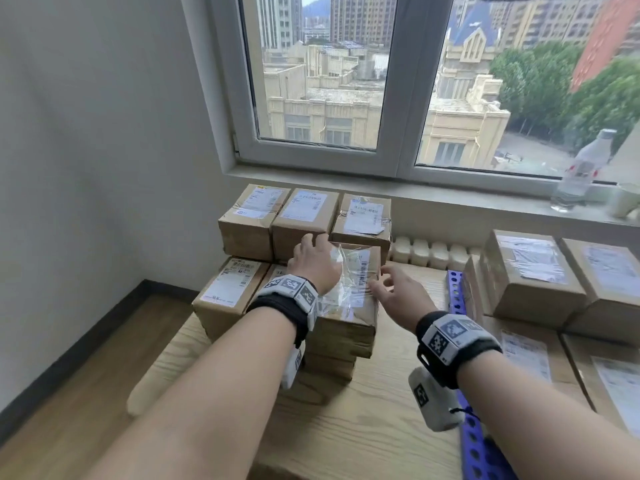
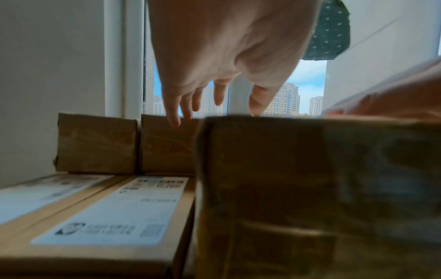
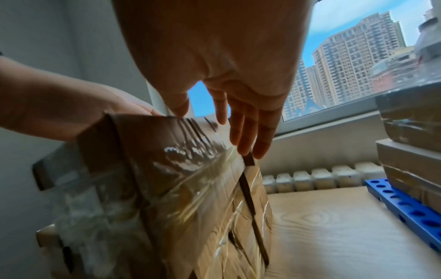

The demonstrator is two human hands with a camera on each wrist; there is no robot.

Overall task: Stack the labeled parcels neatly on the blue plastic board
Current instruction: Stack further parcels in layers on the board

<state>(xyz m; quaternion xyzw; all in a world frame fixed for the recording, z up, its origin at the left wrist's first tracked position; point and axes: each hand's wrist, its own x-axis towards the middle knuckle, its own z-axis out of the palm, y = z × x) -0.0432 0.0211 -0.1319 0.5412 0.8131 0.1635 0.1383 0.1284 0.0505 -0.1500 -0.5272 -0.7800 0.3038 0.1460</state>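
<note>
A brown parcel wrapped in clear tape [image 1: 353,306] [image 2: 286,179] [image 3: 179,179] stands on the pile of labeled parcels [image 1: 228,285] at the table's left. My left hand [image 1: 313,259] [image 2: 218,98] rests on its top far-left corner, fingers straight and thumb on the top edge. My right hand [image 1: 388,285] [image 3: 219,117] touches the parcel's right top edge with its fingers spread. The blue plastic board [image 1: 456,289] [image 3: 401,203] lies to the right, with more labeled parcels [image 1: 533,282] [image 3: 410,166] stacked on it.
Three labeled boxes [image 1: 304,209] form the back row under the window sill. A plastic bottle [image 1: 585,168] and a white cup [image 1: 627,199] stand on the sill. A radiator [image 1: 433,254] runs behind the wooden table [image 1: 363,427]. A wall is on the left.
</note>
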